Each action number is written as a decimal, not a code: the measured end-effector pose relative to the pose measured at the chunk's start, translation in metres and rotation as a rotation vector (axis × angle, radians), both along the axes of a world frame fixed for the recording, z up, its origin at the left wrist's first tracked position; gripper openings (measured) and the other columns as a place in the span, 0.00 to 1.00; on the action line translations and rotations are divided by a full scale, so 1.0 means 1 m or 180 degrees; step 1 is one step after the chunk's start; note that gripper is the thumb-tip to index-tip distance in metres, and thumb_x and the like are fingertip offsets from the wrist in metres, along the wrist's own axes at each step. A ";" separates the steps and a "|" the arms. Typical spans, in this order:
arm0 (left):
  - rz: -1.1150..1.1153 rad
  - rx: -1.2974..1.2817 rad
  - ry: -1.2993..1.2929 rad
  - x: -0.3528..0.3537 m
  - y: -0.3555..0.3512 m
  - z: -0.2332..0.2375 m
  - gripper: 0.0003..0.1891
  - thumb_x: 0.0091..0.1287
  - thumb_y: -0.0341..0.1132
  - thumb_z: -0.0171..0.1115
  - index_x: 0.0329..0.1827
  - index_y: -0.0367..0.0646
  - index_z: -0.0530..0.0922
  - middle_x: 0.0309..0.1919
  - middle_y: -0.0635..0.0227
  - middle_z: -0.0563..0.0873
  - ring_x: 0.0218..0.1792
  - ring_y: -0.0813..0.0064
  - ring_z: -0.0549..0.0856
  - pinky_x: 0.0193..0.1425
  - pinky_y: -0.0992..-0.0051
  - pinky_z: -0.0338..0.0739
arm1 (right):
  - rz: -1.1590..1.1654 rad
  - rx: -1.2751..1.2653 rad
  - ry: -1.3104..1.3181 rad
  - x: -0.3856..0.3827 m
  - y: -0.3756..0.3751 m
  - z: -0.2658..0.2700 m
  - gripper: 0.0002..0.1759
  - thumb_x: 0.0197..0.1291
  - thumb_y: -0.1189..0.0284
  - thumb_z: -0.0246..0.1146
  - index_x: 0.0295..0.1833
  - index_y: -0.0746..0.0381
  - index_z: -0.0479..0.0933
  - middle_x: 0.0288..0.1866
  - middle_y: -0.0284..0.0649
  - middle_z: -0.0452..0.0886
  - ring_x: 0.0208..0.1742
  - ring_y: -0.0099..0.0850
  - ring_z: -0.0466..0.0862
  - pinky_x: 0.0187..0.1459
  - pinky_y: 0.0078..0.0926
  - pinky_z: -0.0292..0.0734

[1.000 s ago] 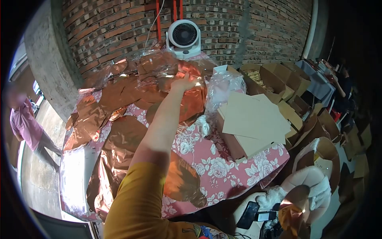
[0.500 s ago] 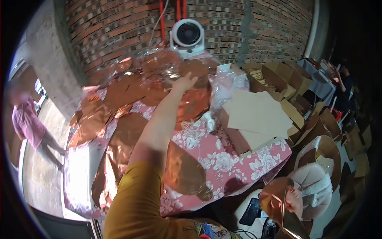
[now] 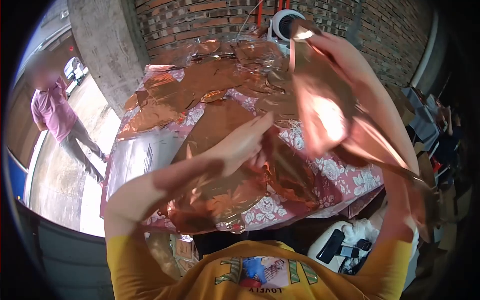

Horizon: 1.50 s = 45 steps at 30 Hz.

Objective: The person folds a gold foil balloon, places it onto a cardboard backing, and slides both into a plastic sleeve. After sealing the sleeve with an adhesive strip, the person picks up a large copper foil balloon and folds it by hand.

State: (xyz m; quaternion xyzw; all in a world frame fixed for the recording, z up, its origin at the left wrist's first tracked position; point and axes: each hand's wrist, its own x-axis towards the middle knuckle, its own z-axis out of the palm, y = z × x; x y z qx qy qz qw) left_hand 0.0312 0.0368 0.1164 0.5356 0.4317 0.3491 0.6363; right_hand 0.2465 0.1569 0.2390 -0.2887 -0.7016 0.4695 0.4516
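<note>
My right hand is raised on the right, its fingers closed on the top of a flat copper-coloured foil balloon. The foil hangs down in a shiny, blurred sheet and trails past my right forearm. My left hand is over the middle of the table, index finger stretched out and the other fingers loosely bent, with nothing visible in it. Below it lies a large flat foil balloon. More flat foil balloons are spread in overlapping layers toward the back of the table.
A pink floral cloth covers the table. A clear plastic packet lies at its left edge, and a white fan stands behind. Phones rest on a seat at lower right. A person in a pink shirt stands left.
My left hand has drawn back from the far foil pile to the table's middle. My right hand has risen from the lower right, lifting the foil balloon over the table's right side.
</note>
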 end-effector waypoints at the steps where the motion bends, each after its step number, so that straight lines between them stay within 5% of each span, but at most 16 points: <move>1: 0.0043 -0.0395 -0.0255 -0.012 -0.011 -0.004 0.30 0.77 0.64 0.37 0.53 0.45 0.74 0.27 0.68 0.80 0.20 0.76 0.76 0.24 0.76 0.66 | 0.0099 0.0040 0.0103 -0.017 0.017 0.008 0.08 0.68 0.66 0.64 0.38 0.58 0.78 0.28 0.26 0.73 0.29 0.15 0.71 0.30 0.13 0.63; 10: 0.0466 -0.0794 -0.1191 -0.078 -0.028 -0.026 0.20 0.78 0.57 0.47 0.51 0.50 0.74 0.32 0.72 0.80 0.30 0.72 0.80 0.34 0.74 0.70 | 0.0310 -0.0702 0.0881 -0.128 0.089 0.049 0.13 0.77 0.66 0.51 0.45 0.56 0.80 0.34 0.32 0.84 0.31 0.29 0.82 0.40 0.29 0.79; 12: 0.1017 -0.0777 -0.0909 -0.084 -0.028 -0.028 0.18 0.77 0.55 0.49 0.48 0.49 0.73 0.30 0.74 0.77 0.27 0.76 0.74 0.33 0.76 0.65 | 0.2080 0.0234 0.0679 -0.120 0.126 0.042 0.13 0.78 0.67 0.50 0.43 0.56 0.79 0.32 0.32 0.83 0.31 0.30 0.80 0.39 0.31 0.78; 13: 0.1095 -0.0717 -0.0895 -0.082 -0.035 -0.020 0.18 0.77 0.54 0.51 0.45 0.48 0.71 0.27 0.75 0.74 0.27 0.78 0.72 0.34 0.77 0.63 | -0.0640 -0.0754 0.0424 -0.144 0.057 0.069 0.13 0.78 0.66 0.50 0.42 0.57 0.78 0.31 0.33 0.81 0.31 0.31 0.80 0.38 0.29 0.77; 15: 0.1215 -0.0755 -0.0680 -0.084 -0.032 -0.021 0.20 0.77 0.55 0.51 0.46 0.46 0.72 0.26 0.75 0.72 0.26 0.77 0.71 0.34 0.76 0.63 | -0.0083 -0.0917 0.0841 -0.148 0.044 0.076 0.12 0.77 0.66 0.52 0.42 0.59 0.77 0.31 0.34 0.81 0.33 0.32 0.80 0.38 0.30 0.77; 18: 0.0595 -0.0613 -0.1166 -0.094 -0.015 -0.033 0.21 0.80 0.54 0.44 0.51 0.43 0.74 0.31 0.69 0.80 0.33 0.71 0.80 0.37 0.74 0.72 | 0.2316 -0.0070 0.0389 -0.130 0.102 0.081 0.11 0.75 0.65 0.55 0.45 0.60 0.79 0.36 0.37 0.85 0.38 0.31 0.82 0.40 0.33 0.78; 21: 0.0558 -0.0442 -0.1784 -0.104 0.003 -0.036 0.27 0.81 0.55 0.34 0.56 0.40 0.73 0.43 0.56 0.84 0.43 0.60 0.86 0.44 0.68 0.79 | 0.0590 -0.0518 0.0217 -0.142 -0.004 0.083 0.13 0.74 0.65 0.56 0.48 0.62 0.80 0.41 0.37 0.86 0.39 0.30 0.83 0.43 0.32 0.79; 24: 0.0272 -0.1021 -0.2260 -0.113 0.023 -0.028 0.32 0.78 0.59 0.39 0.69 0.40 0.69 0.60 0.46 0.79 0.56 0.40 0.83 0.59 0.53 0.81 | 0.0949 0.0057 -0.0895 -0.138 -0.056 0.068 0.14 0.74 0.64 0.55 0.51 0.62 0.79 0.47 0.35 0.83 0.48 0.25 0.82 0.50 0.31 0.78; 25: 0.0209 -0.0892 -0.2054 -0.113 0.020 -0.026 0.37 0.76 0.63 0.42 0.74 0.41 0.63 0.64 0.45 0.76 0.56 0.48 0.83 0.62 0.48 0.79 | 0.0835 0.0852 -0.1906 -0.131 -0.072 0.068 0.16 0.73 0.60 0.57 0.59 0.56 0.76 0.52 0.34 0.82 0.50 0.26 0.81 0.56 0.29 0.76; 26: 0.0280 -0.1147 -0.2255 -0.115 0.023 -0.028 0.38 0.74 0.65 0.44 0.72 0.42 0.65 0.64 0.46 0.76 0.55 0.49 0.84 0.61 0.47 0.79 | 0.1121 0.0619 -0.1551 -0.125 -0.078 0.049 0.12 0.73 0.62 0.59 0.43 0.58 0.81 0.33 0.27 0.80 0.37 0.15 0.79 0.42 0.22 0.75; 27: 0.0353 -0.1393 -0.2458 -0.117 0.027 -0.034 0.38 0.73 0.67 0.46 0.71 0.42 0.67 0.65 0.47 0.76 0.55 0.51 0.84 0.60 0.46 0.79 | 0.1716 0.2081 -0.1294 -0.130 -0.065 0.027 0.15 0.73 0.61 0.56 0.47 0.63 0.80 0.39 0.31 0.80 0.42 0.17 0.78 0.48 0.23 0.76; 30: 0.0873 -0.1137 -0.1815 -0.109 0.021 -0.048 0.37 0.70 0.68 0.51 0.66 0.44 0.74 0.62 0.55 0.80 0.51 0.57 0.86 0.59 0.50 0.80 | 0.1696 0.1736 -0.2073 -0.122 -0.114 -0.017 0.16 0.71 0.63 0.57 0.59 0.59 0.77 0.38 0.41 0.81 0.40 0.29 0.82 0.46 0.31 0.77; 33: 0.1011 -0.0498 -0.1296 -0.094 0.004 -0.040 0.34 0.71 0.65 0.53 0.65 0.45 0.75 0.60 0.58 0.82 0.51 0.60 0.86 0.58 0.55 0.81 | 0.1606 0.1548 -0.2059 -0.113 -0.161 -0.070 0.09 0.66 0.66 0.61 0.48 0.55 0.75 0.29 0.49 0.82 0.31 0.50 0.83 0.35 0.45 0.77; 38: 0.0856 0.0419 -0.0089 -0.081 -0.004 -0.023 0.23 0.78 0.48 0.46 0.60 0.39 0.78 0.39 0.65 0.87 0.38 0.61 0.88 0.55 0.58 0.84 | 0.1229 0.2512 -0.1523 -0.117 -0.174 -0.138 0.15 0.61 0.62 0.67 0.39 0.61 0.73 0.32 0.41 0.80 0.30 0.44 0.85 0.31 0.41 0.81; 42: 0.0874 0.0128 -0.0267 -0.054 0.034 -0.027 0.23 0.78 0.50 0.46 0.60 0.40 0.77 0.41 0.64 0.87 0.41 0.62 0.87 0.56 0.59 0.83 | 0.0984 0.3006 -0.1391 -0.118 -0.171 -0.141 0.14 0.59 0.63 0.68 0.39 0.61 0.74 0.33 0.38 0.80 0.31 0.39 0.84 0.29 0.37 0.82; 45: 0.0937 -0.0147 -0.0503 -0.151 -0.081 -0.087 0.24 0.78 0.52 0.46 0.60 0.40 0.77 0.43 0.63 0.87 0.43 0.62 0.87 0.57 0.59 0.82 | 0.0963 0.3336 -0.1483 -0.120 -0.170 -0.142 0.13 0.57 0.65 0.69 0.39 0.60 0.74 0.31 0.37 0.78 0.30 0.36 0.83 0.28 0.34 0.81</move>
